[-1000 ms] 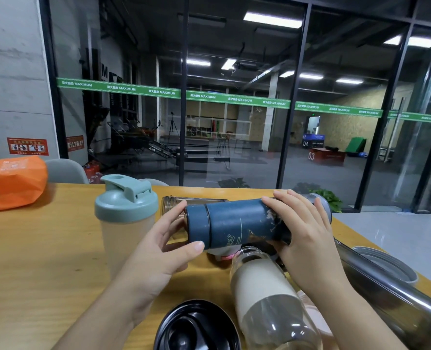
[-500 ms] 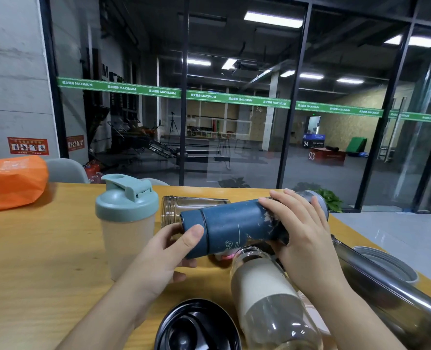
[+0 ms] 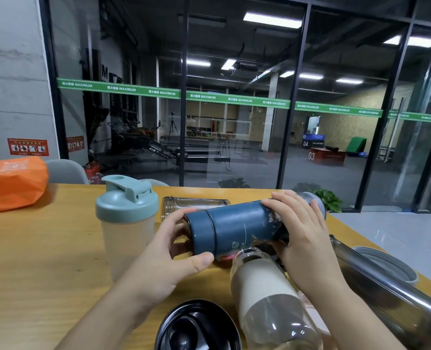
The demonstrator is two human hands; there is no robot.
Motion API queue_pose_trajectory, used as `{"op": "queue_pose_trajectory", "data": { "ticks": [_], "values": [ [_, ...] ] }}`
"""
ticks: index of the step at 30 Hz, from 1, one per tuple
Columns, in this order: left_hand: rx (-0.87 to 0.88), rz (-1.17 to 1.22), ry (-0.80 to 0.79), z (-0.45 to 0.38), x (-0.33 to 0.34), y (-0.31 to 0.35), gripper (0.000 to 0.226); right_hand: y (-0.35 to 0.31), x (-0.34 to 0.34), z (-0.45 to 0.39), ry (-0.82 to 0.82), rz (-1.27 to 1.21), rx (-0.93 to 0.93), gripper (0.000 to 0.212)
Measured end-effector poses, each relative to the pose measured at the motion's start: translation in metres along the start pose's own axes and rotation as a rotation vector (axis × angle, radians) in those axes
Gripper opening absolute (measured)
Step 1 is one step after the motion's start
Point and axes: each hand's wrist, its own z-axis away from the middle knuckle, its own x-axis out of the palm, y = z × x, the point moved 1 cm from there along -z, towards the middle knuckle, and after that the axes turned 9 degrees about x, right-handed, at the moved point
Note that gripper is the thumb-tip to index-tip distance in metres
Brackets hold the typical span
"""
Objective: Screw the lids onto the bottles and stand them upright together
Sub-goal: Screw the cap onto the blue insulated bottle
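I hold a dark blue bottle (image 3: 237, 228) sideways above the table. My left hand (image 3: 169, 256) grips its blue lid (image 3: 199, 231) at the left end, thumb under and fingers over. My right hand (image 3: 302, 238) wraps the bottle's body near its grey base. A shaker bottle with a teal lid (image 3: 126, 223) stands upright at the left. A clear bottle with a white sleeve (image 3: 267, 296) lies without a lid in front. A clear jar (image 3: 194, 205) lies on its side behind. A steel and glass bottle (image 3: 396, 299) lies at the right.
A black lid (image 3: 196, 327) lies at the near edge of the wooden table (image 3: 45, 261). A round grey lid (image 3: 386, 266) rests near the right edge. An orange bag (image 3: 9, 183) sits at the far left. A glass wall stands behind the table.
My left hand moved from beside the lid to gripping it, thumb under and fingers over. The blue bottle's lid end tilted down and toward me.
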Motion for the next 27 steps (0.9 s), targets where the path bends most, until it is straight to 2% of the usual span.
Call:
{"op": "queue_pose_trajectory", "data": {
  "ticks": [5,9,13,19,23,27],
  "values": [
    [-0.109,-0.004,0.056,0.001,0.007,0.0,0.095,-0.004,-0.001,-0.001,0.024,0.024,-0.034,0.095],
    [-0.233,0.0,0.152,-0.001,0.009,-0.001,0.082,-0.006,-0.001,-0.002,0.032,0.021,-0.045,0.094],
    [-0.173,-0.095,0.151,-0.001,0.005,0.0,0.074,-0.006,-0.001,-0.002,0.034,0.008,-0.042,0.093],
    [-0.011,-0.07,0.081,-0.001,0.002,0.007,0.063,-0.007,-0.004,-0.002,0.067,-0.014,-0.045,0.091],
    [0.065,-0.193,0.041,0.0,-0.007,0.005,0.092,-0.009,-0.004,-0.001,0.098,0.007,-0.028,0.093],
    [0.133,-0.257,0.008,0.0,-0.008,0.009,0.066,-0.008,-0.002,-0.001,0.107,0.035,-0.021,0.1]
  ]
}}
